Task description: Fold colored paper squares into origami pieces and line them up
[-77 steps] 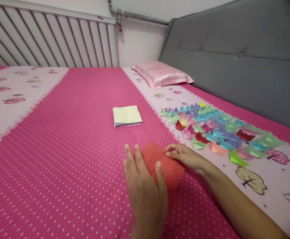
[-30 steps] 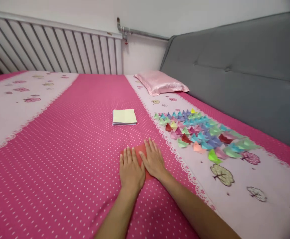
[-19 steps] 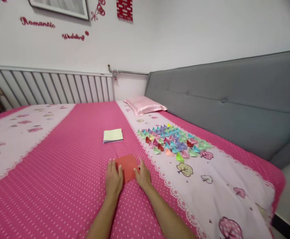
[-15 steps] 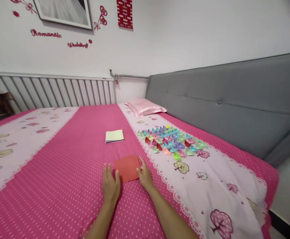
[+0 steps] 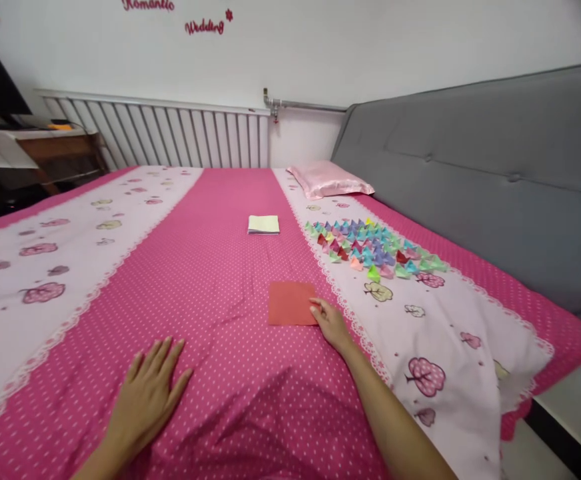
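A red paper square (image 5: 292, 303) lies flat on the pink dotted bedsheet (image 5: 210, 267). My right hand (image 5: 329, 323) rests beside its near right corner, fingertips touching the paper's edge, fingers loosely bent and holding nothing. My left hand (image 5: 148, 393) lies flat on the sheet far to the left of the paper, fingers spread, empty. Further off sits a small stack of pale yellow paper sheets (image 5: 263, 225). To the right, several folded paper boats in many colours (image 5: 370, 250) are laid out in rows on the white strip of the sheet.
A pink satin pillow (image 5: 328, 180) lies by the grey padded headboard (image 5: 470, 167) on the right. A white slatted radiator cover (image 5: 170, 137) runs along the far wall. A wooden side table (image 5: 45, 150) stands at the left. The bed's edge drops off at lower right.
My left hand has left the red paper and moved back left onto the bare sheet. The right hand stays at the paper's corner. The view has pulled back from the bed.
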The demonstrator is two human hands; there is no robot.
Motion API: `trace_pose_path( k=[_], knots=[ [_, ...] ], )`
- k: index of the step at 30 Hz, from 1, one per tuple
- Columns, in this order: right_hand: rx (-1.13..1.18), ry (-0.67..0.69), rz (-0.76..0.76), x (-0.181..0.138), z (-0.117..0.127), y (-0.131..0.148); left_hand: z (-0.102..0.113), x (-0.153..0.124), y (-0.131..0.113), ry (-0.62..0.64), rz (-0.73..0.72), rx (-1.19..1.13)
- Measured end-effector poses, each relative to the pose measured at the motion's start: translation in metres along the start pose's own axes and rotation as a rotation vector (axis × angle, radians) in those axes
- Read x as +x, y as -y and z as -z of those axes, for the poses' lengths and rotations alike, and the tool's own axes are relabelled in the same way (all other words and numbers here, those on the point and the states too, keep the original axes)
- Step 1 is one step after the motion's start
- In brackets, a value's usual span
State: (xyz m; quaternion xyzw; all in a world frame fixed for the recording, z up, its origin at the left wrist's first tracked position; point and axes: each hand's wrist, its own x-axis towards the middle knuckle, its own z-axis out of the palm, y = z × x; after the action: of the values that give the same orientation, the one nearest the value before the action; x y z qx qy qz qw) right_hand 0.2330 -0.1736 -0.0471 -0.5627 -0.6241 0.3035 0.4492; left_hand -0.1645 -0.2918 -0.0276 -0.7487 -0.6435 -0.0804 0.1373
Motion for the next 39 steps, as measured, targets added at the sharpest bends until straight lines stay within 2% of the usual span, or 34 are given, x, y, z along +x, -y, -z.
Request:
trace_pose_path(
  k=[3,6,12,24,39],
  knots=[
    [-0.024,-0.019,-0.006,-0.001,0.0,0.002,0.008,-0.012,0.027,0.008,0.091,0.098],
    [-0.04,-0.038,-0.005,-0.001,-0.001,0.002,0.012,-0.017,0.037,-0.028,0.126,0.125],
    [-0.066,-0.062,0.005,-0.001,-0.001,0.0,0.013,-0.017,0.028,-0.073,0.167,0.106],
    [-0.133,-0.07,0.05,-0.002,-0.003,-0.002,0.01,-0.022,0.029,-0.068,0.168,0.058],
    [-0.141,-0.063,0.027,-0.003,-0.001,-0.003,0.013,-0.021,0.024,-0.04,0.191,0.057]
  ],
)
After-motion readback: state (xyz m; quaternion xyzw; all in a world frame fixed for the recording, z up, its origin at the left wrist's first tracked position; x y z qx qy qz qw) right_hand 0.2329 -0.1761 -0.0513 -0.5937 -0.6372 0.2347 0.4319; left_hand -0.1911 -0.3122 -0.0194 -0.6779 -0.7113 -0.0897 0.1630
